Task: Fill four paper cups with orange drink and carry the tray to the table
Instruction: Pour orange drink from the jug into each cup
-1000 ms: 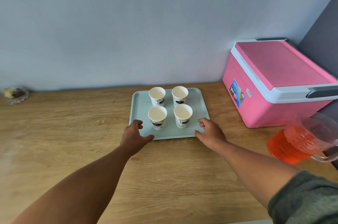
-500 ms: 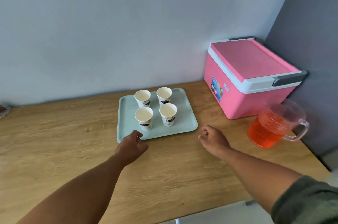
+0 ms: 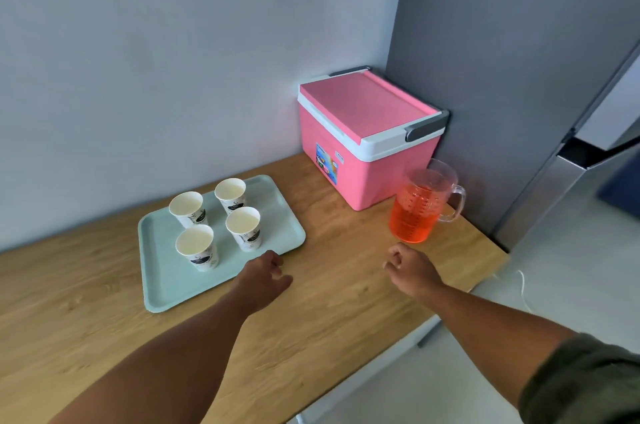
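Observation:
A pale green tray lies on the wooden counter and carries several white paper cups, all upright with no drink showing in them. A clear jug half full of orange drink stands to the right, its handle pointing right. My left hand hovers by the tray's near right edge, fingers loosely curled, holding nothing. My right hand is over the bare counter just in front of the jug, fingers loosely curled and not touching it.
A pink cooler box with a white rim and grey handle sits in the corner behind the jug. A grey wall panel rises at the right. The counter's right end drops to a light floor.
Both hands have let go of the tray's front edge. My right hand has moved right toward the jug. The view has swung to the right, shifting the tray leftward.

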{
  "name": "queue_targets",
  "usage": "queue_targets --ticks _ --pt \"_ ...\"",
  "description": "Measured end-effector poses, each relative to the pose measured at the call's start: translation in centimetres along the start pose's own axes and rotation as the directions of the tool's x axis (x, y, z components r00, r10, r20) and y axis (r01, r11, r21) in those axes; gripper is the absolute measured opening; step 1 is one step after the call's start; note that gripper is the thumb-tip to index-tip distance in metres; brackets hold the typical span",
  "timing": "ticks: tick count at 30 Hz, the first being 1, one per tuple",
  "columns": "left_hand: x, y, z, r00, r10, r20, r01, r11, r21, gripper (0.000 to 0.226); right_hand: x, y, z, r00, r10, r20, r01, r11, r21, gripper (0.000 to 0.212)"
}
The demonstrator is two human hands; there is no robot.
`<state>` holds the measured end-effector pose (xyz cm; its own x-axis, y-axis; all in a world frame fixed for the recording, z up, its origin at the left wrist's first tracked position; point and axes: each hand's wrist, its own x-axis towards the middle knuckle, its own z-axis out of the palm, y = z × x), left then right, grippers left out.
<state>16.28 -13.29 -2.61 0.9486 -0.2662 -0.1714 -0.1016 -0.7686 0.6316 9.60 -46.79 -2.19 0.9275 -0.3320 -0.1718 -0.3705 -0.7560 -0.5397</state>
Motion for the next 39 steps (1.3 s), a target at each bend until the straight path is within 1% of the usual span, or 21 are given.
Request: queue_targets --ticks 6,10,13,16,18,20,24,28,34,37,39 --pt "2.0 4.1 2.6 0.993 0.097 0.074 -0.097 0.995 0.000 0.035 -1.9 4.1 -2.9 0.990 0.122 -0.064 -0.119 0.992 0.042 0.020" --pt "3.4 7.0 4.1 0.981 0.156 0.118 -0.159 0.987 0.018 0.037 -3.1 6.4 -5.0 0.972 0.207 -0.114 -0.198 0.977 0.085 0.024" --pt "4.3 8.8 5.2 0.973 0.173 0.152 -0.180 0.983 0.037 0.038 -3.3 7.9 -6.3 0.961 0.242 -0.135 -0.227 0.967 0.113 0.029" --pt "5.2 10.4 6.2 0.971 0.181 0.155 -0.188 0.982 0.031 0.040 -2.8 8.8 -7.3 0.952 0.259 -0.161 -0.237 0.960 0.146 0.030" --pt "5.8 11.6 7.0 0.971 0.180 0.160 -0.186 0.982 0.023 0.040 -2.3 9.3 -7.9 0.950 0.261 -0.175 -0.229 0.957 0.180 0.027" --pt "6.4 12.9 7.7 0.971 0.172 0.164 -0.176 0.984 0.015 0.042 -1.5 9.5 -8.5 0.946 0.259 -0.193 -0.216 0.951 0.220 0.019" --pt "8.1 15.3 9.0 0.977 0.154 0.147 -0.151 0.988 -0.030 0.054 0.5 9.2 -10.0 0.930 0.268 -0.251 -0.186 0.933 0.307 0.014" --pt "9.7 17.7 9.7 0.979 0.148 0.137 -0.141 0.988 -0.060 0.071 3.0 8.8 -11.0 0.929 0.251 -0.270 -0.117 0.895 0.431 0.023" --pt "12.0 21.1 10.5 0.980 0.153 0.130 -0.131 0.978 -0.160 0.095 5.4 8.0 -11.8 0.954 0.165 -0.248 -0.003 0.837 0.547 0.027" --pt "12.7 22.1 11.1 0.977 0.153 0.149 -0.124 0.975 -0.185 0.104 6.0 7.4 -11.8 0.958 0.139 -0.250 0.021 0.838 0.546 0.046" --pt "12.9 22.5 11.6 0.976 0.154 0.156 -0.120 0.970 -0.211 0.105 6.4 7.0 -12.0 0.959 0.140 -0.245 0.019 0.834 0.551 0.051"
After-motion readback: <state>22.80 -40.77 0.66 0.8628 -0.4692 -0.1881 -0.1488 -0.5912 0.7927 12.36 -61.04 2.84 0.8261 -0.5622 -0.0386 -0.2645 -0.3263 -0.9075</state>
